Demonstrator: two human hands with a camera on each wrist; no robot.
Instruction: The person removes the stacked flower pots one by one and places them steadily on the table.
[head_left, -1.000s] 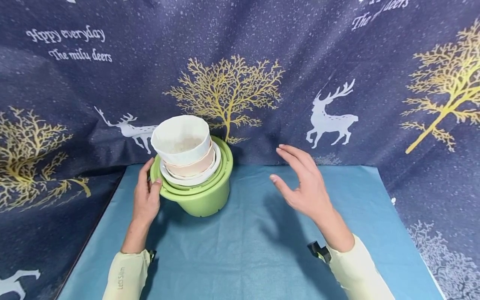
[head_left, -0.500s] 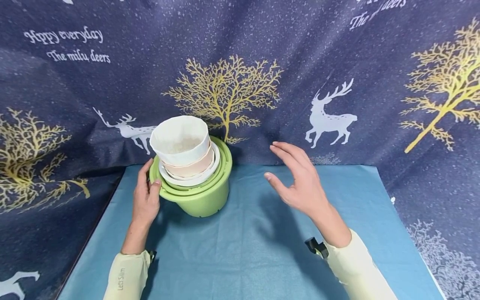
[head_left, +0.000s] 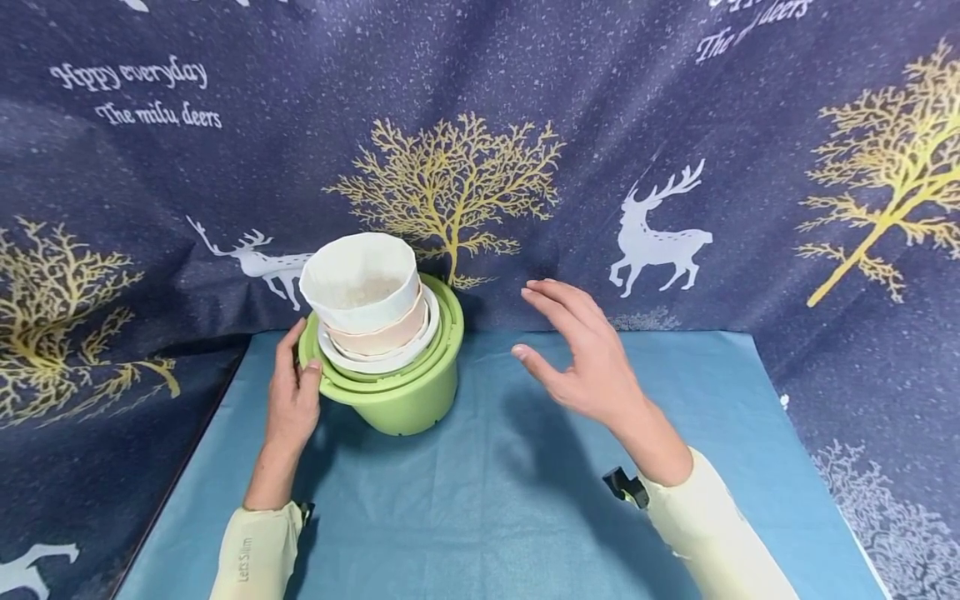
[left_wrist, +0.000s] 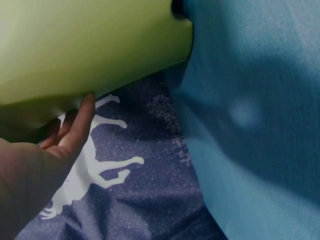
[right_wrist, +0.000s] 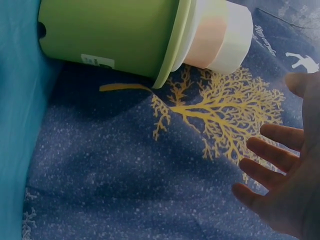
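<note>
A stack of nested flower pots stands at the back left of the table in the head view. Its outermost one is a green flower pot (head_left: 405, 408), with another green rim inside. Above these sit a white pot (head_left: 420, 354), a pale pink pot (head_left: 382, 335) and, on top, a white faceted pot (head_left: 360, 275). My left hand (head_left: 291, 404) holds the green pot's left side, thumb at the rim and fingers against the wall. My right hand (head_left: 581, 358) hovers to the right of the stack, fingers spread and touching nothing.
A blue cloth (head_left: 465, 517) covers the table. Right behind its back edge hangs a dark blue curtain (head_left: 480, 67) printed with deer and golden trees. A white label (right_wrist: 97, 61) shows on the green pot in the right wrist view.
My right hand has moved left, closer to the stack of pots. The left hand and the pots have stayed in place.
</note>
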